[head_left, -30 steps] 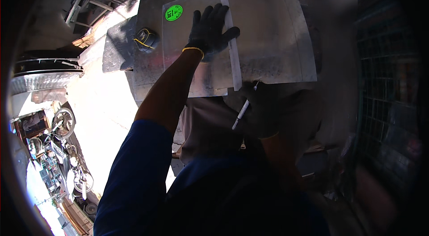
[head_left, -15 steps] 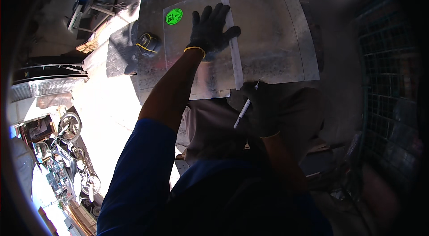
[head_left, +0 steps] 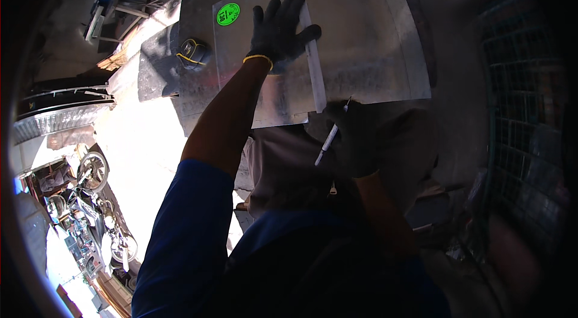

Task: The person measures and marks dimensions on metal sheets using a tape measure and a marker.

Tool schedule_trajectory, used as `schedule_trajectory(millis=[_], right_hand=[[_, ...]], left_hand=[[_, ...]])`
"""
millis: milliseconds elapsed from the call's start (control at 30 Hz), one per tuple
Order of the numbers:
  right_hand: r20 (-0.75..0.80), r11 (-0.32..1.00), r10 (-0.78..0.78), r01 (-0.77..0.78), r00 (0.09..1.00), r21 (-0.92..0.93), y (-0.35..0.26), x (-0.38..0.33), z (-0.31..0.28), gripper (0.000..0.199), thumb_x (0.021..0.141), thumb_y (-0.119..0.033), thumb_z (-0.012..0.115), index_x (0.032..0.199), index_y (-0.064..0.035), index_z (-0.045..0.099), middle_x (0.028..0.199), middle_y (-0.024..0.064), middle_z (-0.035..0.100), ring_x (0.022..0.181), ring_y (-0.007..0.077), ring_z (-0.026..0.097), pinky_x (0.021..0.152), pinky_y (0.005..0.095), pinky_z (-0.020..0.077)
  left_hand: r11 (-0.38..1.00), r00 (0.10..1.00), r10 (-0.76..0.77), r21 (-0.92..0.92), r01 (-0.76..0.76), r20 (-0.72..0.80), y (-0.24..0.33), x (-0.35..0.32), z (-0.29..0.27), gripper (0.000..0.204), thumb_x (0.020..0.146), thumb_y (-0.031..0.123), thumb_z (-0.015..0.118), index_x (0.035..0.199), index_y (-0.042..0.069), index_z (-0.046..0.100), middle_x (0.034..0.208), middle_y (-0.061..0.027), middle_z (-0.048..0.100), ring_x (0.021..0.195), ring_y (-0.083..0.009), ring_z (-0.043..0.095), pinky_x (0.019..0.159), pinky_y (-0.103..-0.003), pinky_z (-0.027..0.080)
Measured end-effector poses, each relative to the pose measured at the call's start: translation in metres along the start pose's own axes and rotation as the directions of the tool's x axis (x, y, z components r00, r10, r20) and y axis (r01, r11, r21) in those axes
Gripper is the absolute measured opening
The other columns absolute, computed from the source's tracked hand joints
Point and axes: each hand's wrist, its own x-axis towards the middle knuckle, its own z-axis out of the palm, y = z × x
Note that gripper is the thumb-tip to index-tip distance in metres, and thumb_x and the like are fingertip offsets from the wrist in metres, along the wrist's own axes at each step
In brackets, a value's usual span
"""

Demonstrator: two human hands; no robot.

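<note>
Two overlapping sheets of shiny metal lie in front of me, the upper sheet (head_left: 361, 29) partly covering the lower sheet (head_left: 198, 11). Across the upper one runs a pale, narrow straightedge (head_left: 315, 74). My left hand (head_left: 280, 32), in a dark glove with a yellow cuff, presses flat with fingers spread, its thumb across the straightedge. Just off the near edge of the sheet, my gloved right hand (head_left: 355, 140) is closed around a slim white pen-like scriber (head_left: 328, 142), its thin tip pointing up and away. Deep shadow hides most of the right fingers.
A dark tape measure (head_left: 192, 54) with yellow trim sits at the left of the lower sheet. Round green stickers (head_left: 228, 14) mark the metal. A motorcycle (head_left: 96, 215) stands at the lower left, and a wire-mesh panel (head_left: 524, 101) rises on the right.
The sheets and both hands appear slightly higher in the picture, as the whole view has shifted. Left hand and straightedge stay together on the metal; the right hand still holds the scriber.
</note>
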Motion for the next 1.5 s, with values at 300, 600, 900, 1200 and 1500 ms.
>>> schedule_trajectory(millis=[300,600,900,1200,1500], right_hand=[[0.025,0.996,0.038,-0.040,0.999,0.077,0.012,-0.010,0.009,0.030,0.070,-0.015,0.084,0.094,-0.0124,0.065,0.079,0.0077,0.060,0.078,0.0294,0.060,0.070,0.0443,0.0445],[0.125,0.986,0.138,-0.149,0.983,0.079,0.014,-0.021,0.010,0.041,0.076,-0.001,0.075,0.116,-0.0103,0.068,0.103,0.0112,0.064,0.098,0.0320,0.063,0.088,0.0430,0.0499],[0.107,0.988,0.126,-0.134,0.986,0.075,0.007,-0.011,0.006,0.037,0.076,-0.004,0.078,0.112,-0.0097,0.069,0.098,0.0098,0.068,0.093,0.0306,0.064,0.082,0.0438,0.0510],[-0.024,0.996,0.054,-0.052,0.998,0.079,0.010,-0.005,0.024,0.020,0.072,-0.018,0.085,0.083,-0.0133,0.068,0.075,0.0040,0.070,0.074,0.0266,0.067,0.065,0.0423,0.0504],[-0.073,0.993,0.067,-0.059,0.995,0.102,0.003,0.001,0.018,0.021,0.075,-0.017,0.082,0.076,-0.0125,0.062,0.068,0.0028,0.067,0.067,0.0250,0.065,0.059,0.0408,0.0478]], left_hand=[[0.999,0.999,-0.009,-0.031,0.011,0.042,0.000,-0.001,-0.002,0.085,0.091,0.066,0.059,0.154,0.011,0.044,0.159,-0.0119,0.044,0.145,-0.0376,0.039,0.120,-0.064,0.018],[0.999,0.999,-0.035,-0.014,0.036,0.036,0.001,-0.003,0.000,0.088,0.092,0.068,0.057,0.158,0.013,0.039,0.164,-0.0123,0.038,0.152,-0.0385,0.031,0.125,-0.063,0.013],[1.000,1.000,-0.016,-0.016,0.016,0.000,0.002,-0.003,-0.001,0.087,0.092,0.067,0.059,0.156,0.011,0.041,0.162,-0.0117,0.041,0.150,-0.0369,0.033,0.124,-0.063,0.015],[1.000,1.000,-0.013,-0.024,0.012,-0.014,0.004,-0.003,-0.003,0.086,0.091,0.066,0.060,0.154,0.010,0.044,0.159,-0.0118,0.045,0.147,-0.0366,0.037,0.123,-0.063,0.017],[0.999,0.999,-0.036,0.004,0.036,0.040,0.004,0.000,-0.003,0.088,0.091,0.069,0.059,0.157,0.014,0.041,0.163,-0.0117,0.042,0.151,-0.0386,0.034,0.124,-0.060,0.016]])
